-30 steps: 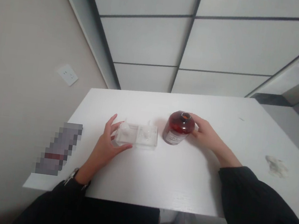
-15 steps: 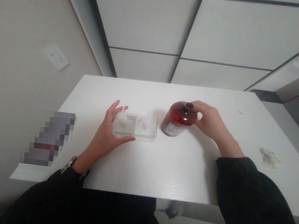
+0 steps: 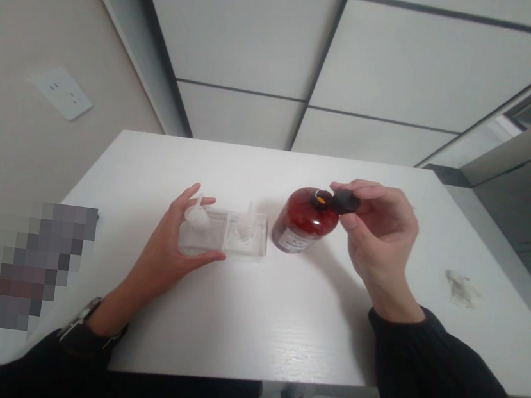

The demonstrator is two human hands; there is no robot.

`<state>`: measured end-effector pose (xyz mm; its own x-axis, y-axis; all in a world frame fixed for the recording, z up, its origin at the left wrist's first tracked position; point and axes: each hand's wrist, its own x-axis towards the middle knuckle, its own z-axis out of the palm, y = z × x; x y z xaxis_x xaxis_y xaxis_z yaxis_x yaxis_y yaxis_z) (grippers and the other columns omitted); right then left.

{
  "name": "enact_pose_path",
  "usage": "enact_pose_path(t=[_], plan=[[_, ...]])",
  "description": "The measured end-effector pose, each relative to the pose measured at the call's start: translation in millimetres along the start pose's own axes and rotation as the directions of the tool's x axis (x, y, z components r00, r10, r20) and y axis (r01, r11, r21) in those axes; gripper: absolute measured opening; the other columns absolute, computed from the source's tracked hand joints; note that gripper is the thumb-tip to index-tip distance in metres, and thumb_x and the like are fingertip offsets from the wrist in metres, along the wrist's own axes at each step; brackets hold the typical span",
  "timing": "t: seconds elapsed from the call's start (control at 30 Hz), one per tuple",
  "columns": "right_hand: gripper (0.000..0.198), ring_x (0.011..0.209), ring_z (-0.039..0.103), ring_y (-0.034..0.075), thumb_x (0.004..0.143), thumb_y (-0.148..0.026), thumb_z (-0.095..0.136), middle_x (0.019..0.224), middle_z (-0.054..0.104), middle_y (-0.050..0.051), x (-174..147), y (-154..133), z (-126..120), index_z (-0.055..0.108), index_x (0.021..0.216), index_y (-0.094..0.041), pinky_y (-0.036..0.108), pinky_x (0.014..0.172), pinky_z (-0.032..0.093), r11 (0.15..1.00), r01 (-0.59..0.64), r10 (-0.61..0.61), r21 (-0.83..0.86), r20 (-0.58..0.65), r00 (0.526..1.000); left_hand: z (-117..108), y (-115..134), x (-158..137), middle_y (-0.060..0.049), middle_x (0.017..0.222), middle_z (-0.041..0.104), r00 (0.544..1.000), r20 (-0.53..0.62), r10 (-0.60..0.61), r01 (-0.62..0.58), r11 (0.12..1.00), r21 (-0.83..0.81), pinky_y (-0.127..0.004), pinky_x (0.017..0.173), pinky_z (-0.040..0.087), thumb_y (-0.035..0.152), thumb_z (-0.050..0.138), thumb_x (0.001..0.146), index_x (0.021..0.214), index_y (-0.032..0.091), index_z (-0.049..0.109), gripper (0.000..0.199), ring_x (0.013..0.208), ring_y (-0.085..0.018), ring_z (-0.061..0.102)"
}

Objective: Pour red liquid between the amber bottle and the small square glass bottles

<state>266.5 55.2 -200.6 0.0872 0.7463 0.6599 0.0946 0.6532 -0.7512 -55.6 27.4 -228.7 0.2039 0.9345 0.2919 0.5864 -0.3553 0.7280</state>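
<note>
A clear two-compartment box [image 3: 212, 239] stands on the white table, with thumb and fingers of my left hand [image 3: 163, 246] around its left end. A small white spoon [image 3: 198, 218] rests in the left compartment, its handle up. The right compartment holds another spoon-like clear piece [image 3: 245, 225], hard to make out. Just right of the box stands a reddish-brown bottle [image 3: 302, 221] with a pale label and an open mouth. My right hand [image 3: 383, 242] pinches a black cap [image 3: 346, 202], tilted beside the bottle's neck.
A brownish smudge or scrap [image 3: 462, 289] lies on the table's right side. At the left edge is a blurred-out flat object [image 3: 39, 262]. The wall with an outlet [image 3: 63, 93] borders the left, and white panels [image 3: 247, 35] stand behind the table.
My right hand has moved from the bottle's far right side and now holds a black cap beside its mouth. My left hand stays around the box. The view has shifted slightly.
</note>
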Motion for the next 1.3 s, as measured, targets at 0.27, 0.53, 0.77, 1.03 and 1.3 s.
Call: enact_pose_path(t=[0.27, 0.53, 0.77, 1.03, 1.3], plan=[[0.017, 0.109, 0.074, 0.026, 0.089, -0.042, 0.081, 0.107, 0.075, 0.004, 3, 2, 10, 0.072, 0.101, -0.035, 0.051, 0.101, 0.063, 0.999, -0.005, 0.005, -0.046, -0.009, 1.000, 7, -4, 1, -0.016, 0.154, 0.060, 0.999, -0.045, 0.029, -0.029, 1.000, 0.006, -0.066, 0.122, 0.043, 0.059, 0.088, 0.079, 0.164, 0.031, 0.029, 0.107, 0.143, -0.037, 0.058], [0.015, 0.117, 0.073, 0.026, 0.096, -0.033, 0.073, 0.118, 0.078, 0.005, 0, -6, 9, 0.077, 0.111, -0.035, 0.050, 0.105, 0.061, 0.998, -0.021, 0.027, -0.055, 0.104, 0.994, 10, -2, 1, -0.017, 0.153, 0.060, 0.998, -0.068, 0.015, -0.014, 1.000, 0.008, -0.064, 0.122, 0.043, 0.061, 0.088, 0.079, 0.164, 0.028, 0.031, 0.108, 0.143, -0.037, 0.058], [0.023, 0.123, 0.072, 0.025, 0.098, -0.031, 0.072, 0.123, 0.077, 0.004, -6, 1, 8, 0.072, 0.121, -0.036, 0.050, 0.109, 0.059, 0.995, -0.025, 0.037, -0.097, 0.127, 0.991, 11, -4, 1, -0.017, 0.152, 0.061, 0.996, -0.073, 0.041, -0.040, 0.999, 0.023, -0.065, 0.121, 0.044, 0.067, 0.084, 0.080, 0.164, 0.029, 0.031, 0.106, 0.141, -0.038, 0.059], [0.021, 0.115, 0.073, 0.025, 0.097, -0.026, 0.072, 0.114, 0.079, 0.004, -2, -2, 6, 0.073, 0.116, -0.034, 0.050, 0.104, 0.059, 0.987, 0.089, -0.069, -0.130, 0.150, 0.986, 11, -1, 2, -0.015, 0.152, 0.061, 0.996, -0.084, 0.041, -0.037, 0.998, 0.048, -0.063, 0.121, 0.047, 0.066, 0.084, 0.080, 0.163, 0.030, 0.032, 0.104, 0.141, -0.037, 0.060], [0.038, 0.133, 0.064, 0.025, 0.097, -0.031, 0.073, 0.141, 0.070, 0.003, -5, -1, 4, 0.066, 0.133, -0.038, 0.050, 0.110, 0.055, 0.997, 0.062, -0.053, -0.040, 0.190, 0.980, 14, -6, 0, -0.016, 0.161, 0.053, 0.985, -0.147, 0.089, -0.079, 0.994, 0.073, -0.067, 0.120, 0.046, 0.069, 0.085, 0.079, 0.163, 0.034, 0.035, 0.104, 0.147, -0.041, 0.055]])
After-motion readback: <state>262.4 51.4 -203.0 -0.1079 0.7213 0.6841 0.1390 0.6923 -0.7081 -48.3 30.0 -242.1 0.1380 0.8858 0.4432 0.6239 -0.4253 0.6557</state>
